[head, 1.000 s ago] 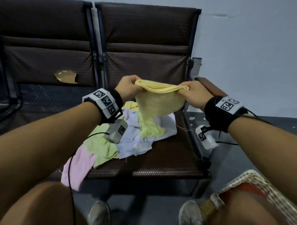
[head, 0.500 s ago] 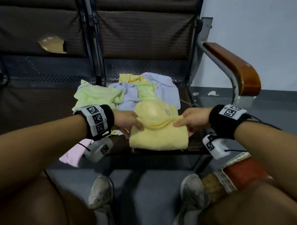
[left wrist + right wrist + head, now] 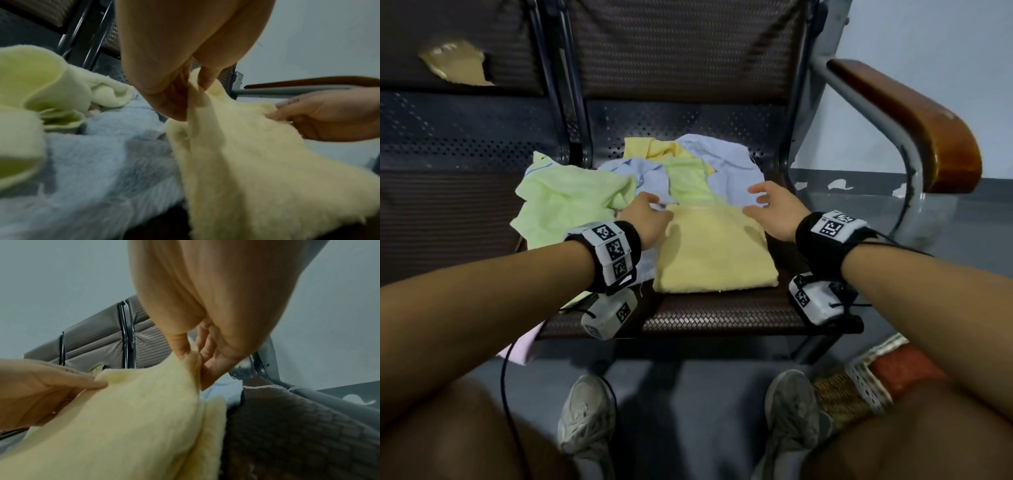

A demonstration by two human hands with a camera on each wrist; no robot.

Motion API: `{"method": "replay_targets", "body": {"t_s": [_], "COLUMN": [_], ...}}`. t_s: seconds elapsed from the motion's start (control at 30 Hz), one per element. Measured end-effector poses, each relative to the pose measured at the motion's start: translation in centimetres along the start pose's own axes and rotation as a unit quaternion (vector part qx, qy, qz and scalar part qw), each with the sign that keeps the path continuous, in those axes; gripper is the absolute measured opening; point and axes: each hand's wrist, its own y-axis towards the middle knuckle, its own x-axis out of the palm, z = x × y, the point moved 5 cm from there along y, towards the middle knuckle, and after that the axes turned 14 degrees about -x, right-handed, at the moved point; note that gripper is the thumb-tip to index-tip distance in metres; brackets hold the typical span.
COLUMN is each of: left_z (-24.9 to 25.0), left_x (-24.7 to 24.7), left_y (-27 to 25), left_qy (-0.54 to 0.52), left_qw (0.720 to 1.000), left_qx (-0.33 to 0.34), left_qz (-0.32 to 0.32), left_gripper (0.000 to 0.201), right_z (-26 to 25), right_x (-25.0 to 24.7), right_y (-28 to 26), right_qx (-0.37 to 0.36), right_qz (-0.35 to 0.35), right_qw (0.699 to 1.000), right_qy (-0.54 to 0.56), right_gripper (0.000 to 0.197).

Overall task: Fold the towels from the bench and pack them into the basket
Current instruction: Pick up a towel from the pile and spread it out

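Nearest, a woven basket (image 3: 866,390) with lace trim stands on the floor, right of the tabletop (image 3: 722,315). On that brown woven seat: yellow towel (image 3: 712,253), fleecy, folded to a rectangle at the front edge. Left hand (image 3: 164,91) grip pinches its far-left corner; right hand (image 3: 197,353) grip pinches the far-right corner. Behind: crumpled green towels (image 3: 565,205) and pale blue towels (image 3: 726,161).

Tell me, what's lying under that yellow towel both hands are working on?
The yellow towel lies on the dark woven bench seat. Its left edge overlaps a pale blue towel. Both hands pinch its far corners: left hand, right hand. Whatever sits beneath its middle is covered.
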Motion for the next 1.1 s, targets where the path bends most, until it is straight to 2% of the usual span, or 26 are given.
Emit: {"method": "replay_targets", "body": {"t_s": [0.07, 0.13, 0.17, 0.23, 0.3, 0.37, 0.43, 0.53, 0.63, 0.67, 0.8, 0.87, 0.93, 1.0, 1.1], "left_z": [-0.4, -0.5, -0.7, -1.8, -3.0, -3.7, -3.8, -3.4, -2.8, -2.6, -2.6, -2.7, -2.9, -3.4, -4.4], "left_x": [-0.4, -0.3, 0.1, 1.1, 1.6, 1.7, 1.6, 1.2, 0.3, 0.0, -0.7, -0.6, -0.6, -0.7, 0.2], "left_y": [-0.6, -1.9, -2.5, -4.0, -4.7, -4.8, -4.5, -4.5, -4.5, -4.4, -4.0, -3.5, -3.0, -2.8, -2.9], "left_qy": [0.035, 0.056, 0.069, 0.138, 0.242, 0.293, 0.284, 0.241, 0.185, 0.162, 0.043, 0.031, 0.04, 0.058, 0.083], "left_qw": [0.998, 0.995, 0.992, 0.977, 0.95, 0.934, 0.938, 0.954, 0.968, 0.973, 0.991, 0.995, 0.998, 0.998, 0.99], "left_qx": [0.036, 0.084, 0.1, 0.125, 0.155, 0.182, 0.19, 0.177, 0.168, 0.159, 0.109, 0.087, 0.056, -0.003, -0.096], "left_qz": [0.033, 0.009, -0.029, -0.105, -0.12, -0.091, -0.053, -0.024, -0.028, -0.034, -0.057, -0.037, -0.009, 0.0, -0.069], "left_gripper": [0.033, 0.024, 0.026, 0.042, 0.068, 0.078, 0.067, 0.036, 0.012, 0.014, 0.045, 0.046, 0.049, 0.061, 0.077], "right_z": [-0.9, -1.6, -1.5, -1.0, -0.2, 0.1, -0.2, -1.0, -1.0, -1.0, -0.6, -0.2, 0.4, 0.8, 1.1], "right_x": [0.2, 0.5, 0.9, 1.9, 2.6, 3.1, 3.0, 2.4, 1.1, 0.6, -0.2, 0.3, 1.0, 1.4, 1.5], "right_y": [-1.0, -2.6, -3.4, -5.1, -6.3, -6.6, -6.3, -6.0, -6.0, -6.0, -5.7, -5.6, -5.3, -5.1, -4.9], "right_qx": [-0.068, -0.11, -0.115, -0.121, -0.125, -0.139, -0.155, -0.166, -0.153, -0.148, -0.104, -0.062, -0.028, -0.004, 0.022], "right_qz": [-0.018, -0.068, -0.109, -0.198, -0.247, -0.255, -0.231, -0.172, -0.125, -0.105, -0.068, -0.069, -0.073, -0.066, -0.07], "right_qw": [0.994, 0.988, 0.983, 0.961, 0.941, 0.935, 0.938, 0.95, 0.968, 0.975, 0.992, 0.995, 0.997, 0.997, 0.992], "right_qy": [-0.083, -0.085, -0.09, -0.148, -0.197, -0.203, -0.206, -0.199, -0.152, -0.13, -0.014, 0.018, 0.003, -0.043, -0.1], "right_gripper": [0.025, 0.014, 0.021, 0.053, 0.079, 0.08, 0.059, 0.024, 0.01, 0.011, 0.022, 0.028, 0.034, 0.037, 0.04]}}
